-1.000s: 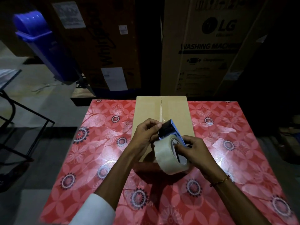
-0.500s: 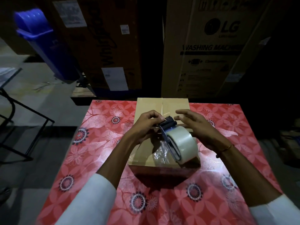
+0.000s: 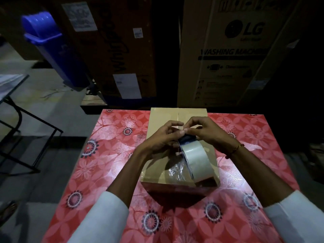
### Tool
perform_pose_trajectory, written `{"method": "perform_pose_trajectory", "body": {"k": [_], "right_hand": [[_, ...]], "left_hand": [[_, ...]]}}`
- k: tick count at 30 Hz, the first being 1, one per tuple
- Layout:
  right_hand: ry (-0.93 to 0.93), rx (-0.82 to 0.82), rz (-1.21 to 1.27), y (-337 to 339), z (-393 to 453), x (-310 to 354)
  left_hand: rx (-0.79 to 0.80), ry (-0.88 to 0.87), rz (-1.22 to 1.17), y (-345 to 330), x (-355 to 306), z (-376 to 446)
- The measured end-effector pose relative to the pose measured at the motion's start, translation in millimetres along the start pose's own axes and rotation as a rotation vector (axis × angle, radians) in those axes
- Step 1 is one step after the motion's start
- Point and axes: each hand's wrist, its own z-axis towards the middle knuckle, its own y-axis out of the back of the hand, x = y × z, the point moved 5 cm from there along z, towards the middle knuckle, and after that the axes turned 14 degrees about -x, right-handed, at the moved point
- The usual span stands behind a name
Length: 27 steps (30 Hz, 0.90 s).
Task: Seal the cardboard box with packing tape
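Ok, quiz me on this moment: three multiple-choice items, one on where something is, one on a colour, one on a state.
1. Where does the tape roll sit?
A. on the floor
B. on top of the cardboard box
C. on the bin

2. What colour is the bin at the back left?
A. blue
B. green
C. yellow

3. How is the box's far top seam?
A. covered with tape
B. flaps standing open
C. flaps closed, no tape visible on it

Answers:
1 B, the roll rests on the near end of the box top, under the left hand and right hand.
2 A, its lid and body are blue.
3 C, the flaps meet flat and the seam line beyond the fingers looks bare.
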Motion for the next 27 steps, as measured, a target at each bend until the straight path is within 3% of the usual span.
{"method": "perform_pose_trajectory", "body": {"k": [12,19,24,27], "right_hand": [[0.123,-0.109,-0.113,3,-2,-1],[0.175,-0.227,-0.236,1,4,5],[0.163,-0.173,-0.242,2,12,-2],[0.118,-0.136,-0.184,4,13,-6]], "left_hand": [[-0.181,0.081,-0.138,-23,34,3],[-0.093,0.115,-0.088,-26,32,-2],[-0.040,0.138,-0.039,-26,28,-3],[-0.167,0.036,-0.045,-14,23,3]]}}
